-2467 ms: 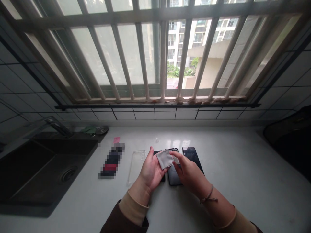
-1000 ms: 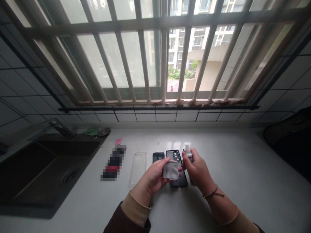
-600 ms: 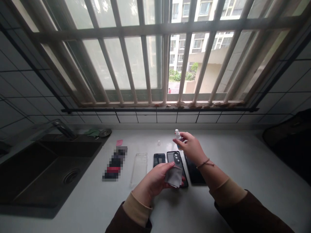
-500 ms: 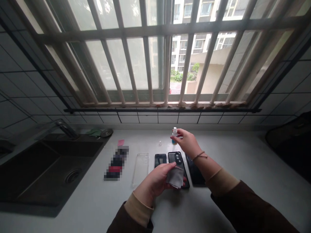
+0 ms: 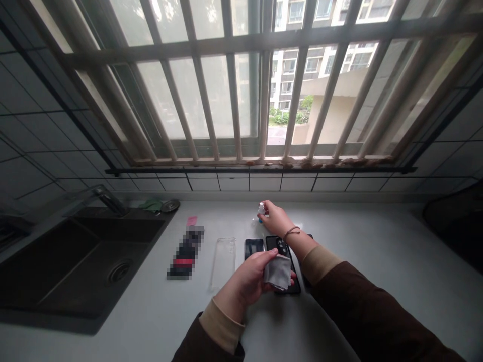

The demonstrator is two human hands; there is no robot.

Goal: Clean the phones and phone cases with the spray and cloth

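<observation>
My left hand (image 5: 251,276) pinches a folded grey cloth (image 5: 278,274) between thumb and fingers, above a black phone case (image 5: 271,243) with camera cut-outs. My right hand (image 5: 276,218) grips a small white-topped spray bottle (image 5: 261,207) upright, low at the back of the counter; its lower part is partly hidden by the fingers. A dark-screened phone (image 5: 254,246) lies left of the black case, partly behind my left hand. Farther left rests a clear phone case (image 5: 224,262). My right forearm covers most of a dark flat device.
A dark sink (image 5: 75,322) with a faucet (image 5: 109,198) takes up the left side. Between it and the clear case lie a pixelated dark object (image 5: 184,259) and a pink slip (image 5: 192,220). A barred window (image 5: 241,45) rises behind the white counter (image 5: 377,261).
My right hand has moved left and slightly down with the spray bottle, closer to the counter. My left hand still holds the cloth, and the view has shifted a little.
</observation>
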